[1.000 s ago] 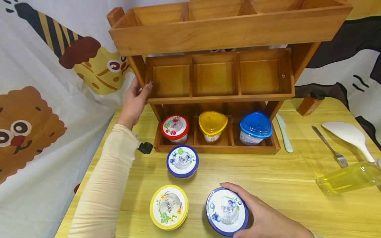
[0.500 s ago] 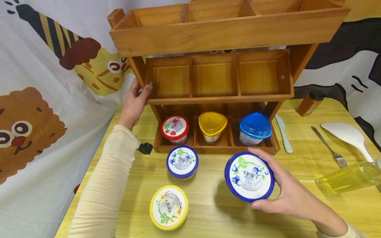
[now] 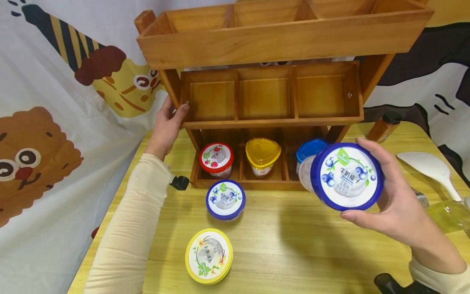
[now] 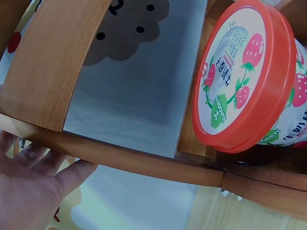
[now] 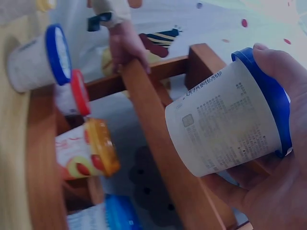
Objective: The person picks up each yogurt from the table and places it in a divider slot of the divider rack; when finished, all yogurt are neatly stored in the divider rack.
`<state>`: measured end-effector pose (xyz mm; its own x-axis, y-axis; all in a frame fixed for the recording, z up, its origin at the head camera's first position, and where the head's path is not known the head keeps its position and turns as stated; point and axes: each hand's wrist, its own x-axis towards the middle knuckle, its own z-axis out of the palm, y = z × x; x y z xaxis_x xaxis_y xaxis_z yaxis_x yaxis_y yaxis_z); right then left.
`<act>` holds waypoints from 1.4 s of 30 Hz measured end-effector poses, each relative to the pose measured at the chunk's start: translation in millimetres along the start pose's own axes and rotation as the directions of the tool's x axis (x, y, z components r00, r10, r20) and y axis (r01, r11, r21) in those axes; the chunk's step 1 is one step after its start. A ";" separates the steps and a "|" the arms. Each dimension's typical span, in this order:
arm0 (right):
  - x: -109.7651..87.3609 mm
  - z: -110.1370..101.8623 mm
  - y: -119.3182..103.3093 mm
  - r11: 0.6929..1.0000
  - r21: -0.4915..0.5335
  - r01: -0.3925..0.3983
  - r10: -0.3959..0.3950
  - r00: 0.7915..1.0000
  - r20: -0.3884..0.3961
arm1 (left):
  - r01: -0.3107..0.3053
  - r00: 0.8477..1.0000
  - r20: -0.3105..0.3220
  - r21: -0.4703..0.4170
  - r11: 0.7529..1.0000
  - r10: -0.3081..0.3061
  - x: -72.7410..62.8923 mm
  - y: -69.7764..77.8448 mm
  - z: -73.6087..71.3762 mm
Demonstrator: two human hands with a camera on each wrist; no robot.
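My right hand (image 3: 400,204) grips a blue-lidded yogurt cup (image 3: 346,176) by its lid rim, raised and tilted in front of the rack's lower right. In the right wrist view the cup's white printed side (image 5: 223,124) faces the camera. My left hand (image 3: 167,126) holds the left upright of the wooden rack (image 3: 271,122) at its middle tier. On the bottom tier sit a red-lidded cup (image 3: 216,158), a yellow-lidded cup (image 3: 262,154) and a blue triangular-lidded cup (image 3: 310,149), partly hidden by the held cup. The red-lidded cup (image 4: 240,76) looms large in the left wrist view.
On the table before the rack stand another blue-lidded cup (image 3: 225,199) and a yellow-rimmed cup (image 3: 208,255). To the right are a jar with a black lid (image 3: 384,125), a white rice paddle (image 3: 427,161), a fork (image 3: 421,199) and an oil bottle (image 3: 446,214).
My right hand has lifted the blue-lidded cup off the table and carried it up and to the right, tilting it. My left hand stays on the rack.
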<state>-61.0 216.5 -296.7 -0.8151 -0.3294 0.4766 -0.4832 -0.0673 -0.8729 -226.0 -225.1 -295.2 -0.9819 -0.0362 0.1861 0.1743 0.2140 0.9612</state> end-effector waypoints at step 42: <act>126.1 -31.3 18.7 0.986 -0.152 -0.069 0.024 0.960 -0.279 | 0.003 1.000 -0.011 0.022 1.000 -0.002 0.6 -1.3 -0.1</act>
<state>-182.8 203.2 -249.7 -0.8832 -0.0553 0.4658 -0.4691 0.0994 -0.8775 -226.9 -225.6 -296.3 -0.9814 -0.0472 0.1861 0.1701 0.2357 0.9568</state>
